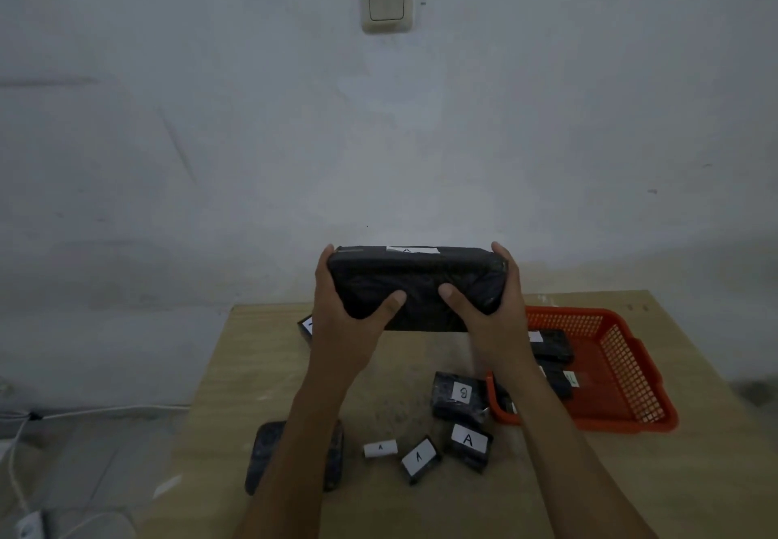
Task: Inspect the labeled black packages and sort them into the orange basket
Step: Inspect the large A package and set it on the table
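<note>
Both grips clamped on large black package [414, 286], left hand [349, 315], right hand [490, 311], thumbs facing camera; forearms raised above table [261, 370]

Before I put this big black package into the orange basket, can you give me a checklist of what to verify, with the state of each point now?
1. Grip: left hand and right hand clasp both ends of the large black package: ok.
2. Label read: white label on its top edge seems to show "A", seen edge-on: cannot tell.
3. Free room in the orange basket: two black packages lie inside, right part bare: ok.
4. Path to the basket: nothing stands between: ok.
5. Basket fully on the wooden table: ok.
</note>
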